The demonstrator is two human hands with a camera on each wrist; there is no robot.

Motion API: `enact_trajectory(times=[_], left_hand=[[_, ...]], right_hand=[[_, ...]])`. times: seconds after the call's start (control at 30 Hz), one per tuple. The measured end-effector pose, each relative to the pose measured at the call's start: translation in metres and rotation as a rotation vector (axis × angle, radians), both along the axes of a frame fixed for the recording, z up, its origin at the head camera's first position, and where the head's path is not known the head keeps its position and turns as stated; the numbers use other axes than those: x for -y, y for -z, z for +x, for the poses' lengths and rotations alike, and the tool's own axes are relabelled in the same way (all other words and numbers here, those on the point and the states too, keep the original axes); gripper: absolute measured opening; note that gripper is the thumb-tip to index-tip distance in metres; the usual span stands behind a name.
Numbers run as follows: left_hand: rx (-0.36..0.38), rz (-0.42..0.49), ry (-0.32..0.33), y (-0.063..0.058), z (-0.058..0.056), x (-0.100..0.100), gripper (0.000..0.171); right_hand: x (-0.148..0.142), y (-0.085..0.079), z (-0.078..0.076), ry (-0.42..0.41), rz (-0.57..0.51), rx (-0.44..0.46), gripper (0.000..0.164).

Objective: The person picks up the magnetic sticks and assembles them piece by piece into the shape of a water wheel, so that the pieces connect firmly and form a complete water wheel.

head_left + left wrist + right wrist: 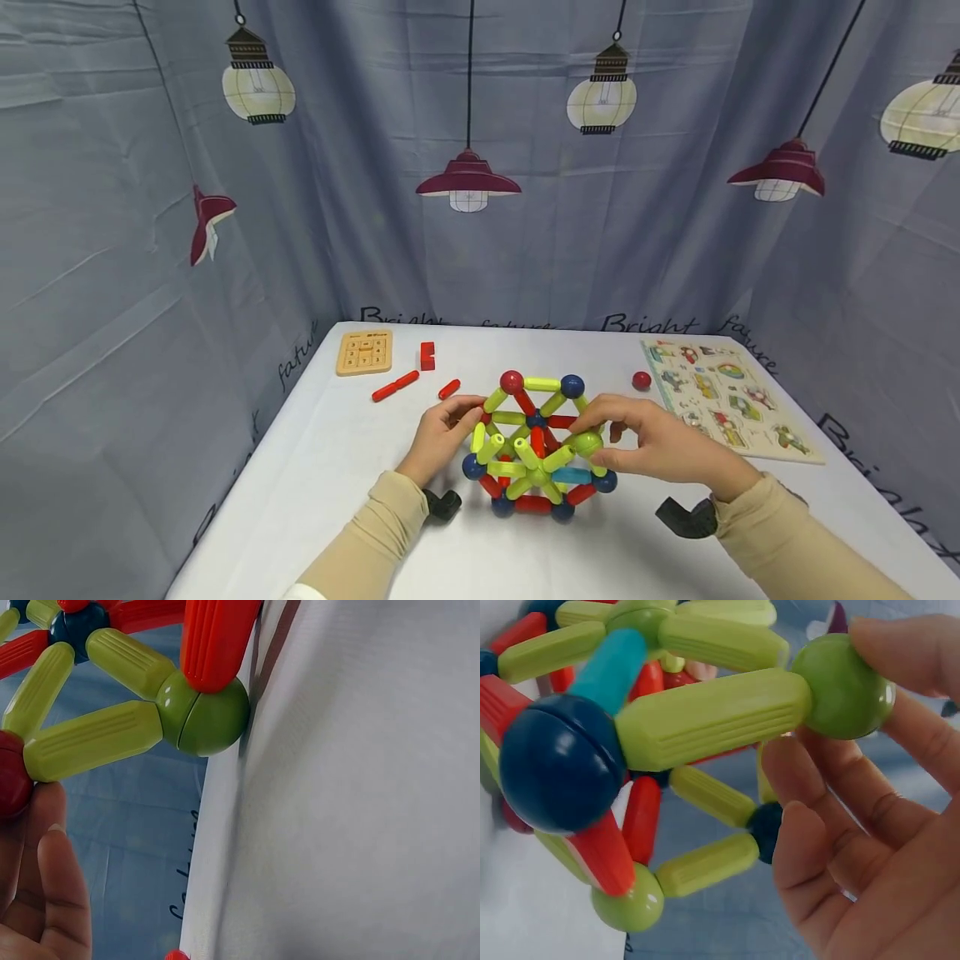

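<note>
A ball-and-stick toy structure [537, 419], built of green, red and blue sticks joined at coloured balls, stands on the white table between both hands. My left hand [441, 436] holds its left side, with fingertips at a red ball [11, 776] that is partly cut off in the left wrist view. On the other side my right hand [652, 437] pinches a green ball [844, 686] at the end of a green stick [716, 720]. That stick runs to a large dark blue ball [562, 761]. Several green sticks point outward from a green hub ball [537, 477] at the front.
Behind the left hand lie loose red sticks [395, 387], a short red stick [449, 389] and a red notched block [427, 356]. A wooden number board [364, 352] is at the back left. At the right are a red ball [641, 381] and a picture board [731, 400].
</note>
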State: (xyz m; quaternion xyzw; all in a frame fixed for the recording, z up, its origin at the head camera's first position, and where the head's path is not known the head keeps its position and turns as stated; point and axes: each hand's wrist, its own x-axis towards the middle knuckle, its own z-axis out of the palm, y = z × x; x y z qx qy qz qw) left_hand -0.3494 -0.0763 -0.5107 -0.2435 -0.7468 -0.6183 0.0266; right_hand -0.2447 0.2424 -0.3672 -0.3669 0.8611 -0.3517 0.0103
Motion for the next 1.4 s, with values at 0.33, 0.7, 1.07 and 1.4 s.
enact_trajectory(times=[0.33,0.7,1.07,1.4], left_hand=[[0.03,-0.017,-0.017,0.006,0.004,0.004,0.029],[0.071,-0.03,-0.017,0.017,0.015,0.003,0.028],[0.094,-0.013,0.006,0.019,0.024,-0.006,0.026],[0.036,-0.007,-0.016,0.001,0.005,-0.002,0.027]], right_hand=[[-0.019,0.017,-0.021,0.109,-0.12,0.044,0.028],[-0.128,0.116,-0.12,0.887,-0.013,0.383,0.063],[-0.139,0.149,-0.124,0.764,0.164,0.261,0.027],[-0.105,0.088,-0.106,0.452,0.241,0.188,0.027]])
